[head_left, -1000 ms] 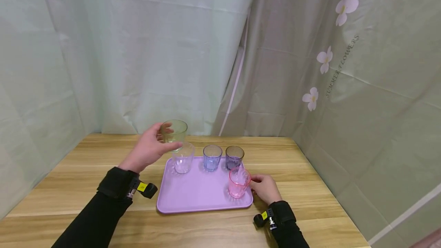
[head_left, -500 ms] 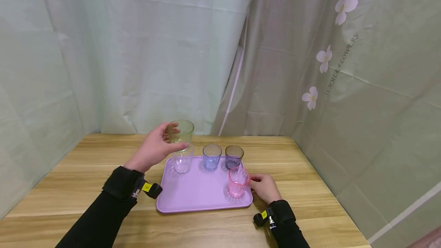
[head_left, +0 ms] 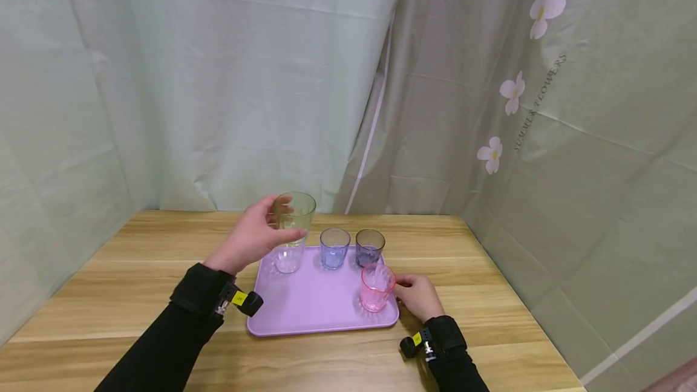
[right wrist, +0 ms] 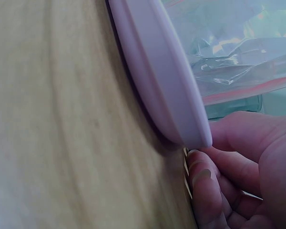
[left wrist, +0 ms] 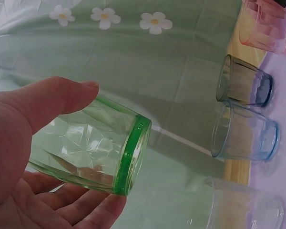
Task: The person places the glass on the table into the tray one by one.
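Observation:
My left hand (head_left: 256, 235) grips a green tinted glass (left wrist: 93, 143) round its side, thumb on one side and fingers on the other. In the head view the glass overlaps a clear glass (head_left: 288, 259) at the back left of the purple tray (head_left: 310, 307); the left wrist view shows a gap between the two. My right hand (head_left: 419, 296) pinches the tray's right edge, thumb and fingertips at the rim (right wrist: 181, 95) in the right wrist view. Close beside it a pink glass (head_left: 377, 289) stands on the tray.
A blue glass (head_left: 334, 250) and a dark grey glass (head_left: 370, 250) stand along the tray's back edge. The tray lies on a wooden table (head_left: 490, 331). Pale curtains (head_left: 245, 77) hang behind and at both sides, with printed flowers on the right one.
My left hand has carried the green glass a little to the right, bringing it over the clear glass in the head view. The right hand and tray have stayed in place.

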`<state>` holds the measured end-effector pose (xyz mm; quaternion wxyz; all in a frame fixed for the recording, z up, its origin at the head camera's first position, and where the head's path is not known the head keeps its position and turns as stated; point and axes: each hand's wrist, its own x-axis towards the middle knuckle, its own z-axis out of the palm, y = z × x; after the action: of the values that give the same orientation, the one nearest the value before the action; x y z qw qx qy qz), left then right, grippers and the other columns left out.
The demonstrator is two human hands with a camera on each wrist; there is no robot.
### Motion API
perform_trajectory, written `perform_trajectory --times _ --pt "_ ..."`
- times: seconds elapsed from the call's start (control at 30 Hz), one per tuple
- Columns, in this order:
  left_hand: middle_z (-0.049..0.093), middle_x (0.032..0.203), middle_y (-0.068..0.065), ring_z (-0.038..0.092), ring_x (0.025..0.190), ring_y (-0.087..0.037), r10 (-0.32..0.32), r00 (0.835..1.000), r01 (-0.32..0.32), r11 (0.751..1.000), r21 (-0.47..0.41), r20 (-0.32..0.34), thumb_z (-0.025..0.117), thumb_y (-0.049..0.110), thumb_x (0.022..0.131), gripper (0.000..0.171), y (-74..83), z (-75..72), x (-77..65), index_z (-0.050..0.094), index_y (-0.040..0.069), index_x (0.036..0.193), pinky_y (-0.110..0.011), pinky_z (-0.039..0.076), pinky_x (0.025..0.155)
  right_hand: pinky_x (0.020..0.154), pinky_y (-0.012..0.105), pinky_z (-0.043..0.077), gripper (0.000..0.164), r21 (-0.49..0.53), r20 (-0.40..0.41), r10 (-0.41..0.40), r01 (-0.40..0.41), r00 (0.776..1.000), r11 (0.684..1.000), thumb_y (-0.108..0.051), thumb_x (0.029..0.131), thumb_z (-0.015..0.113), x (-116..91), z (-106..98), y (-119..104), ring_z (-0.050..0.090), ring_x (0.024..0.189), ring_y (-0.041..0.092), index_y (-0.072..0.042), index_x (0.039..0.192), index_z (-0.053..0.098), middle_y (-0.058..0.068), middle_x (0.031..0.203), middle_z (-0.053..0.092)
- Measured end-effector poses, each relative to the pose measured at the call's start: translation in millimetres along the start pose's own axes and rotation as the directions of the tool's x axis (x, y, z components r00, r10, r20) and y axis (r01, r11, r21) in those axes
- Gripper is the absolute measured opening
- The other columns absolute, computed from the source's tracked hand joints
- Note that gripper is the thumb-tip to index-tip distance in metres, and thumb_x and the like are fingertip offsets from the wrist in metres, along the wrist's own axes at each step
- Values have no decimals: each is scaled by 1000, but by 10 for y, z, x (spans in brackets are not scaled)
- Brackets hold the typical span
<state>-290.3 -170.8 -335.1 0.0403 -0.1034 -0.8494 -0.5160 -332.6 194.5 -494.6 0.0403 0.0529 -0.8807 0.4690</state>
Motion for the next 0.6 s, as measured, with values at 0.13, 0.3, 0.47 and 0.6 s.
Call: perform_trajectory --times 0.13,0.3,0.47,0.6 --pt "55 161 -23 56 142 -46 11 1000 -11 1000 8 1 87 27 96 85 -4 35 -1 42 2 163 -58 53 114 66 28 56 18 -3 -3 -4 4 1000 1000 -9 95 76 -2 0 11 67 72 13 4 106 83 10 90 79" --pt "55 161 -23 57 141 -46 9 1000 -9 1000 1 10 87 27 95 85 -16 83 -15 43 2 163 -59 52 114 66 28 57 17 -3 0 7 -7 1000 1000 -9 96 76 -8 -3 6 67 73 14 4 106 82 10 91 79" --pt "55 160 -23 57 141 -46 7 1000 -7 1000 -1 16 87 29 95 83 -28 133 -25 44 4 162 -60 51 115 66 28 56 18 -7 3 14 -14 1000 1000 -10 96 76 -16 -7 -7 67 74 13 4 106 82 9 91 79" --pt "56 160 -21 57 142 -46 -5 1000 5 1000 -1 18 88 30 95 82 -48 175 -33 45 5 160 -60 52 115 66 28 56 19 -12 7 11 -11 1000 1000 -10 96 76 -15 -12 -7 67 73 14 4 107 82 9 91 79"
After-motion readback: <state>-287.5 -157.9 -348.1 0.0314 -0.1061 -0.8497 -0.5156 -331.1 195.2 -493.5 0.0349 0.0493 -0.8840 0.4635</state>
